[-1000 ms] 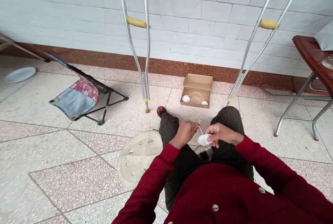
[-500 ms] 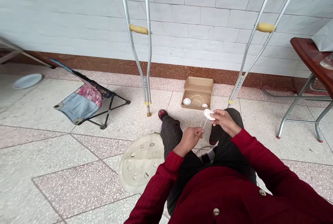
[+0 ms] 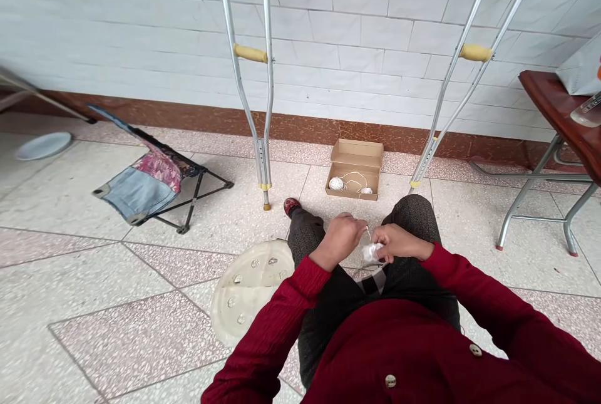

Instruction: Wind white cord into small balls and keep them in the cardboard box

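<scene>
Between my knees, my right hand (image 3: 395, 243) is closed on a small wad of white yarn (image 3: 371, 253), which looks blurred. My left hand (image 3: 344, 236) is closed at the same height, just left of it, pinching a white strand that runs across to the right hand. The two hands are close together but apart. Beyond them on the floor lies an open cardboard box (image 3: 355, 163). Inside sit a larger white yarn ball (image 3: 337, 183) at the left and a smaller white ball (image 3: 367, 191) at the right, with loose strands looping between them.
Two metal crutches, one at left (image 3: 263, 147) and one at right (image 3: 429, 147), lean on the tiled wall. A folding stool (image 3: 145, 188) stands left, a round cream lid-like disc (image 3: 244, 288) lies by my left leg, and a red-brown table (image 3: 558, 109) stands right.
My right hand has come down toward my lap with the white yarn. My left hand has risen slightly, its knuckles turned upward, still on the strand.
</scene>
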`<state>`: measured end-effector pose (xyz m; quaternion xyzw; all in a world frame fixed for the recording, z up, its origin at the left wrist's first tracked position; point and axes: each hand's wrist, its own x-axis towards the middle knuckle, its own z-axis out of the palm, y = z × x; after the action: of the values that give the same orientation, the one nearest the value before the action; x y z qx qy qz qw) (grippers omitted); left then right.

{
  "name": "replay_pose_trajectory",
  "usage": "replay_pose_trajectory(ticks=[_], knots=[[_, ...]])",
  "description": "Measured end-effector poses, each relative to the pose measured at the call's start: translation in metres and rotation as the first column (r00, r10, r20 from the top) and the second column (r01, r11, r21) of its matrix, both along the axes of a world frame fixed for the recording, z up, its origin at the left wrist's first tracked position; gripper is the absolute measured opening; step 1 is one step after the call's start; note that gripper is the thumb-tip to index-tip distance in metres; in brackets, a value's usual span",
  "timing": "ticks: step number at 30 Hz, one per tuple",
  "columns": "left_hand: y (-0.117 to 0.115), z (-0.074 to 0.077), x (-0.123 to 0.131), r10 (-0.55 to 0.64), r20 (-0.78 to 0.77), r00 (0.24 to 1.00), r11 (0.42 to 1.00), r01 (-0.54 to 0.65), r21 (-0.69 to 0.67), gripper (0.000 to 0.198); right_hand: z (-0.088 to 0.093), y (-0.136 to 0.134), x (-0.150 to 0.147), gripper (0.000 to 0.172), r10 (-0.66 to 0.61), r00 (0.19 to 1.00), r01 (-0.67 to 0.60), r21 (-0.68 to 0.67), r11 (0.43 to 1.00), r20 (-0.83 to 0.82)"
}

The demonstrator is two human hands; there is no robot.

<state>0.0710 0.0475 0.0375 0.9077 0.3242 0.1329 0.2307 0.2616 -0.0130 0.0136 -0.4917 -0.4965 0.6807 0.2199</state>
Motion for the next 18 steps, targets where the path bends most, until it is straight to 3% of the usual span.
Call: replay_pose_trajectory(ticks=[2, 5, 8, 10, 12, 14, 16, 18], knots=[[-0.007, 0.005, 0.007, -0.008, -0.068, 0.998, 0.996, 0.014, 0.083, 0.029, -0.013, 0.009, -0.002, 0.031, -0.213, 0.974, 0.209, 0.054, 0.976, 0.082], [-0.019, 0.005, 0.012, 0.06, -0.122, 0.991, 0.992, -0.045, 0.122, 0.031, -0.016, 0.021, -0.005, 0.036, -0.504, 0.861, 0.507, 0.03, 0.861, -0.069], [-0.026, -0.003, 0.008, 0.101, -0.073, 0.992, 0.995, -0.101, 0.003, 0.034, 0.001, 0.026, -0.004, 0.035, -0.646, 0.713, 0.67, -0.004, 0.742, -0.273], [-0.028, -0.01, 0.002, 0.088, -0.004, 0.996, 0.989, -0.088, -0.116, 0.036, 0.021, 0.025, -0.001, 0.032, -0.66, 0.651, 0.711, -0.003, 0.703, -0.374], [-0.026, -0.017, -0.005, 0.076, 0.056, 0.996, 0.976, -0.062, -0.209, 0.037, 0.042, 0.02, 0.002, 0.028, -0.589, 0.686, 0.657, 0.015, 0.754, -0.427], [-0.021, -0.023, -0.011, 0.093, 0.073, 0.993, 0.969, -0.074, -0.238, 0.034, 0.058, 0.011, 0.002, 0.026, -0.408, 0.813, 0.462, 0.032, 0.887, -0.414], [-0.013, -0.025, -0.015, 0.095, 0.043, 0.995, 0.978, -0.085, -0.189, 0.032, 0.062, -0.001, 0.0, 0.027, -0.181, 0.909, 0.203, 0.019, 0.979, -0.377], [-0.005, -0.023, -0.017, 0.069, -0.014, 0.997, 0.994, -0.07, -0.081, 0.03, 0.054, -0.012, -0.005, 0.029, -0.042, 0.939, 0.036, -0.023, 0.999, -0.343]])
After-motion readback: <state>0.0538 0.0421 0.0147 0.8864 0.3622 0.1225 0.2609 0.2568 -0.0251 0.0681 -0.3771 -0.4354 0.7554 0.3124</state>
